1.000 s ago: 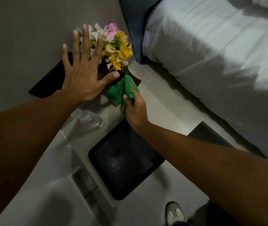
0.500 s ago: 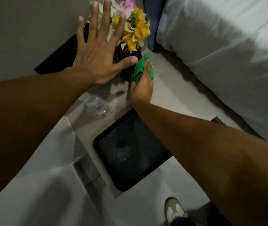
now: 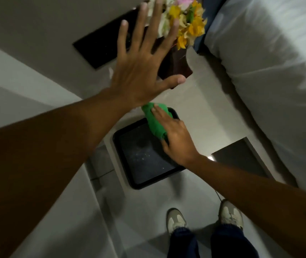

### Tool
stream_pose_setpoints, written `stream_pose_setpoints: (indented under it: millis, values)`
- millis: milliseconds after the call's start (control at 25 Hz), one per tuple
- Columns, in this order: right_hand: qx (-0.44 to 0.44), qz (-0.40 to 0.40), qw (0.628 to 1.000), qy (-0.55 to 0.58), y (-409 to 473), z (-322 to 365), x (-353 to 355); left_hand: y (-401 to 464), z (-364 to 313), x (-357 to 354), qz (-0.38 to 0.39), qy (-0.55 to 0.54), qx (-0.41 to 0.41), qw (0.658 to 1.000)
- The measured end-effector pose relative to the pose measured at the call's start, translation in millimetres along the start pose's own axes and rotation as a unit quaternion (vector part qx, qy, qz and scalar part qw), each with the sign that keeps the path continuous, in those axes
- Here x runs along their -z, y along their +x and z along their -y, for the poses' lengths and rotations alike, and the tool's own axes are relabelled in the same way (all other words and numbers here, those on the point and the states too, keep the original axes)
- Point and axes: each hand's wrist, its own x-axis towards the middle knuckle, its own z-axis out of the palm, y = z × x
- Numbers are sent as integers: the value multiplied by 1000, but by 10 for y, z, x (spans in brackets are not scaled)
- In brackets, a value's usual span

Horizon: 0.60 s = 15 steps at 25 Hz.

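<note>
My left hand (image 3: 141, 71) is raised with fingers spread and straight, in front of a dark brown vase (image 3: 176, 66) of yellow, white and pink flowers (image 3: 189, 25); whether the hand touches the vase I cannot tell. My right hand (image 3: 176, 140) holds a bunched green cloth (image 3: 154, 123), index finger lying along its top. The cloth sits on the far right corner of a black tray (image 3: 142, 164) whose dark floor shows pale specks. Tray and vase stand on a light grey bedside top (image 3: 213, 112).
A bed with white bedding (image 3: 269, 53) lies to the right. A black panel (image 3: 100, 47) sits on the wall behind my left hand. A dark square surface (image 3: 237, 159) is at the right of the tray. My shoes (image 3: 176, 220) stand on the floor below.
My right hand has drawn the green cloth back from beside the vase to the tray's far corner. The view has tilted down, so my shoes show. My left hand stays spread by the vase.
</note>
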Motion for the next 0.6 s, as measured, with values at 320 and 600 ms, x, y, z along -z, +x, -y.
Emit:
stream_pose_setpoints:
  millis: [320, 600]
  values:
    - [42, 349, 890, -291, -245, 91, -424, -1240, -128, -72, 26, -99, 160, 982]
    - [-34, 437, 858, -268, -230, 165, -442, -2417, -476, -391, 160, -168, 246, 941]
